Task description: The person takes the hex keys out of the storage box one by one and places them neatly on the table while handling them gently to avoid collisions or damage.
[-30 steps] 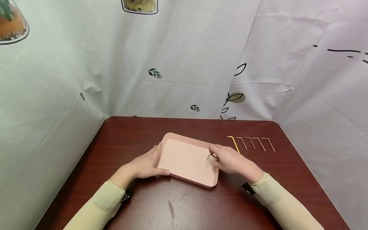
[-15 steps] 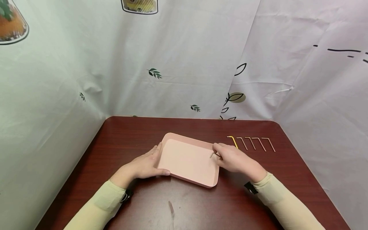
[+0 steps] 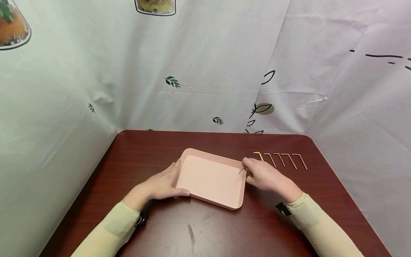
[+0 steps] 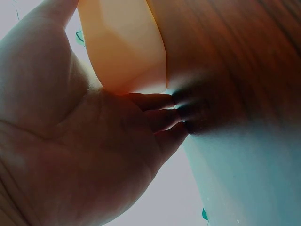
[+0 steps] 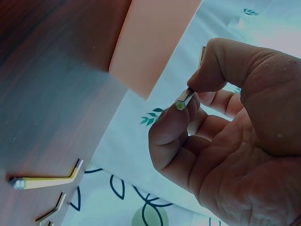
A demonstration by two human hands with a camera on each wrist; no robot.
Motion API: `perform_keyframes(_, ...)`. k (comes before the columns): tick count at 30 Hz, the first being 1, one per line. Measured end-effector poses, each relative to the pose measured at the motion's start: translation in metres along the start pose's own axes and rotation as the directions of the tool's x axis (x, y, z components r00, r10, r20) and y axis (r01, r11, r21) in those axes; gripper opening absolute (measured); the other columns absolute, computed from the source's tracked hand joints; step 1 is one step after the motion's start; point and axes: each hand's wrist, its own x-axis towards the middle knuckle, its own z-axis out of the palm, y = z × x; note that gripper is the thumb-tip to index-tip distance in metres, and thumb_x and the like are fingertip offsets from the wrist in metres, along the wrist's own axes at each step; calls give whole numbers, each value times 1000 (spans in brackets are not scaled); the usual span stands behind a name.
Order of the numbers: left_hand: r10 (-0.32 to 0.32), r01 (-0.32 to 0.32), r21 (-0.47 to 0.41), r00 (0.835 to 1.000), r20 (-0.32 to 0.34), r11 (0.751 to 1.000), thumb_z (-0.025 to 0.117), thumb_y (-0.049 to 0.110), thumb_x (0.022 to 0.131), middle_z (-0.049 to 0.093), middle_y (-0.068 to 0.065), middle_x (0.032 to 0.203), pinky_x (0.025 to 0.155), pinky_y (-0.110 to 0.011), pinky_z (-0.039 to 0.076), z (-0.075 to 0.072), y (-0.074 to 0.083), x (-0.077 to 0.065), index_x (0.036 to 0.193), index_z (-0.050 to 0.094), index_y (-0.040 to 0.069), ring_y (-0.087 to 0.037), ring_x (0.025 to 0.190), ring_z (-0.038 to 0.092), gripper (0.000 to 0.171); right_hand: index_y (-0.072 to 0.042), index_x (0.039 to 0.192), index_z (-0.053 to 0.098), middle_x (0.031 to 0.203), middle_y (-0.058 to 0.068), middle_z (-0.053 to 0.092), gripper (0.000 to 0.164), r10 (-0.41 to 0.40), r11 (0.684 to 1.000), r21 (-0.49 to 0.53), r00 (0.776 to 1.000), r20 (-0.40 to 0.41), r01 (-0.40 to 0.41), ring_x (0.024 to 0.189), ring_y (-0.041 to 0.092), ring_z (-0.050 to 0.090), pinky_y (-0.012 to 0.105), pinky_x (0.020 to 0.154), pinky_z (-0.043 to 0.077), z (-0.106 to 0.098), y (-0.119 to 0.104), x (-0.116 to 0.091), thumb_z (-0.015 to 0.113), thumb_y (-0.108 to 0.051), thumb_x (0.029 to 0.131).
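A shallow pink tray (image 3: 208, 178) lies turned at an angle in the middle of the table. My left hand (image 3: 163, 181) rests against its left end, fingers straight along the outer wall and thumb stretched along the near edge. In the left wrist view the palm of that hand (image 4: 94, 136) faces the tray wall (image 4: 127, 47). My right hand (image 3: 264, 175) pinches a small L-shaped hex key (image 3: 242, 171) between thumb and index finger, held above the tray's right edge. The key's six-sided end (image 5: 181, 104) shows in the right wrist view; its middle is hidden by the fingers.
On the dark red wooden table (image 3: 144, 150), right of the tray, several hex keys lie in a row. A yellow hex key (image 3: 258, 155) is nearest my right hand, which partly covers it; a plain hex key (image 3: 300, 160) ends the row. White printed cloth (image 3: 199, 71) surrounds the table.
My right hand has moved right and slightly away from me with the hex key, from over the tray's interior to its right edge. Left hand and tray have stayed put.
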Motion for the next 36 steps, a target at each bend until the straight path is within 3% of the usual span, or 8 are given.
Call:
perform_keyframes(5,2,-2,0,1000,1,1000,73,78,94,13,-30,182,130,-58,32,-1,0,0,173,9,-11,-49,167,22,136,-17,90,49,79,-9,42,33,42,999,14,999,21,-42,71,13,45,32,65,41,-4,5,-3,72,4,78)
perform_keyframes(36,10,-10,0,1000,-12,1000,73,80,93,14,-30,181,130,-57,33,1,0,0,173,8,-11,-50,166,24,138,-14,91,53,74,-6,43,27,150,988,22,989,13,-150,69,13,45,36,64,38,-15,38,-19,69,2,77)
